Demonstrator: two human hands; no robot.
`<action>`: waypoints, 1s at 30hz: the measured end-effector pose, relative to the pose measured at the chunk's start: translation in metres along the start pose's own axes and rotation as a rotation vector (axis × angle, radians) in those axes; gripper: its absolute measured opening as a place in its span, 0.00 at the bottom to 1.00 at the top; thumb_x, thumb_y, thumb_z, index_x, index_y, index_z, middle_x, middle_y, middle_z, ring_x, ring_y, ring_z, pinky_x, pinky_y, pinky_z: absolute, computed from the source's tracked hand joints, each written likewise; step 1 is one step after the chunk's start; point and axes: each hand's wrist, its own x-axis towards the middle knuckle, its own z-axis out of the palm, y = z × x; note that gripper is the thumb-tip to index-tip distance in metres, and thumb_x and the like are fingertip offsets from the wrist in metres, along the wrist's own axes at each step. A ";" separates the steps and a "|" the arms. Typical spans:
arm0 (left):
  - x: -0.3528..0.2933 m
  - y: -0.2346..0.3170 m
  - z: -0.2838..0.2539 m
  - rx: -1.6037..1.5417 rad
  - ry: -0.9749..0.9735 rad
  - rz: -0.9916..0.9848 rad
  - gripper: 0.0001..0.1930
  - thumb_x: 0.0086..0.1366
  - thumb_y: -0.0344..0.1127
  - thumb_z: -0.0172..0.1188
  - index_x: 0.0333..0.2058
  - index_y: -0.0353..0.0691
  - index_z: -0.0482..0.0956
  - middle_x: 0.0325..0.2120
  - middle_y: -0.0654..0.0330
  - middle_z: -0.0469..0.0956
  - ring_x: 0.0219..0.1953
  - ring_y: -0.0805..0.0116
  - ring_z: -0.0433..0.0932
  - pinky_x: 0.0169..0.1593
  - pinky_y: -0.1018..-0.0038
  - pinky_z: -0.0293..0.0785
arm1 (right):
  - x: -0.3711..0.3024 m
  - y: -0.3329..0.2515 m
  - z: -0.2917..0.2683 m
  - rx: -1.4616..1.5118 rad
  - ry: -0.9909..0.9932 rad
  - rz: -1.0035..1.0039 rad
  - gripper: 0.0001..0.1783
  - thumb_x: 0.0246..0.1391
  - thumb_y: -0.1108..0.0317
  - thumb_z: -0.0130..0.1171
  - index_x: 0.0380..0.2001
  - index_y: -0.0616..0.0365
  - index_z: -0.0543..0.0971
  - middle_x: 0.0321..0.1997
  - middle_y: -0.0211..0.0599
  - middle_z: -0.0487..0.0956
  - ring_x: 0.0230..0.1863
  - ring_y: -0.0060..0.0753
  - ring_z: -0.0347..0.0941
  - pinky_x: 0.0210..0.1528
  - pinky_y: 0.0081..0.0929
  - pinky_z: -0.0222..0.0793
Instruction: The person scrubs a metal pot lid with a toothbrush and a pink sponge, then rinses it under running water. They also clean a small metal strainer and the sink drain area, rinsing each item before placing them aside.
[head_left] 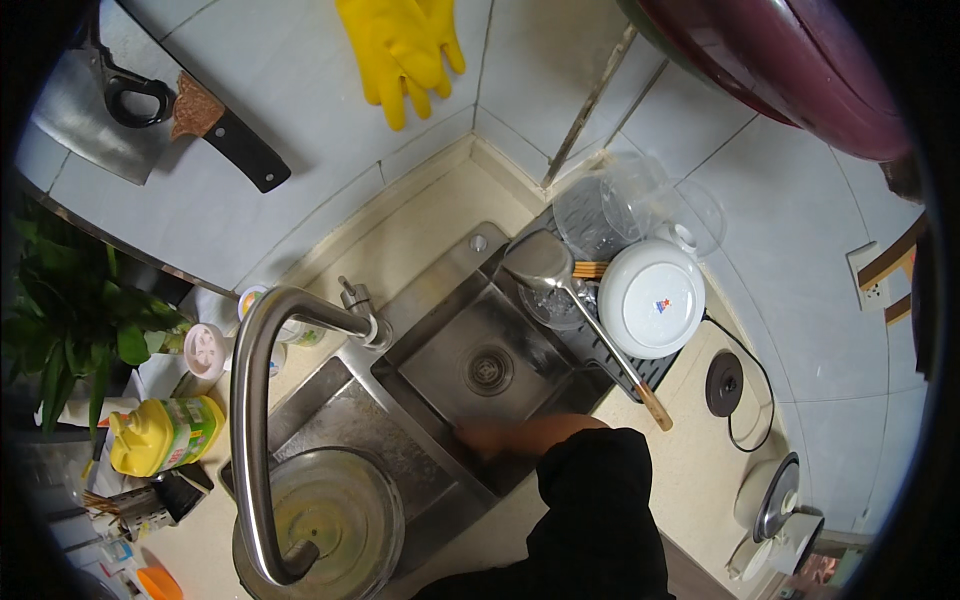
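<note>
My right hand (pixel 488 438), in a black sleeve (pixel 600 500), reaches low into the near side of the right sink basin (pixel 440 365). Motion smears its fingers, and I cannot make out anything in them. The drain (pixel 488 371) lies just beyond the hand. To the left, a round, see-through, yellowish lid or bowl (pixel 345 500) sits over the left basin (pixel 370 425), partly behind the curved steel faucet (pixel 250 420). My left hand is out of view.
A dark drying rack (pixel 650 375) at the right holds a white bowl (pixel 650 300), a spatula (pixel 610 335) and clear containers (pixel 610 205). At left stands a yellow jug (pixel 165 435). Yellow gloves (pixel 405 55), a cleaver (pixel 215 115) and scissors (pixel 140 98) hang above.
</note>
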 end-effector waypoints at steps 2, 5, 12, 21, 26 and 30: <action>0.008 0.000 -0.002 0.033 -0.220 0.102 0.29 0.45 0.35 0.64 0.46 0.30 0.66 0.44 0.55 0.68 0.45 0.63 0.68 0.49 0.68 0.65 | 0.028 0.010 0.011 0.187 0.293 0.269 0.12 0.48 0.65 0.48 0.29 0.62 0.74 0.33 0.53 0.71 0.34 0.52 0.69 0.40 0.39 0.65; 0.020 -0.023 -0.024 0.017 -0.653 0.375 0.34 0.42 0.41 0.68 0.47 0.31 0.65 0.47 0.56 0.67 0.49 0.62 0.65 0.52 0.66 0.62 | 0.093 0.013 -0.026 0.422 0.584 0.420 0.14 0.52 0.60 0.46 0.34 0.59 0.73 0.35 0.52 0.72 0.35 0.52 0.68 0.40 0.39 0.65; 0.007 -0.009 -0.004 0.064 -0.258 0.117 0.29 0.49 0.39 0.63 0.47 0.31 0.65 0.48 0.56 0.67 0.49 0.62 0.66 0.53 0.65 0.61 | 0.076 -0.012 0.004 0.572 0.350 0.621 0.17 0.52 0.58 0.46 0.38 0.59 0.72 0.39 0.51 0.73 0.41 0.47 0.70 0.39 0.36 0.66; 0.020 -0.024 -0.039 0.003 -0.554 0.268 0.36 0.42 0.42 0.68 0.49 0.32 0.65 0.50 0.56 0.64 0.52 0.60 0.62 0.56 0.62 0.57 | 0.087 -0.067 -0.106 0.804 0.524 0.566 0.19 0.57 0.57 0.40 0.27 0.62 0.73 0.18 0.44 0.72 0.19 0.36 0.65 0.24 0.36 0.60; 0.025 -0.023 -0.047 0.092 -0.620 0.339 0.49 0.31 0.52 0.73 0.52 0.36 0.61 0.54 0.54 0.58 0.56 0.56 0.57 0.58 0.59 0.53 | 0.077 -0.043 -0.027 0.573 0.612 0.510 0.19 0.56 0.57 0.41 0.28 0.61 0.74 0.20 0.49 0.73 0.23 0.44 0.68 0.27 0.39 0.62; 0.023 -0.022 -0.041 0.153 -0.622 0.378 0.51 0.35 0.59 0.69 0.54 0.36 0.57 0.55 0.52 0.55 0.57 0.57 0.55 0.58 0.59 0.53 | 0.042 -0.068 -0.081 0.757 0.253 0.751 0.18 0.55 0.58 0.42 0.28 0.61 0.74 0.27 0.51 0.74 0.31 0.51 0.71 0.31 0.41 0.63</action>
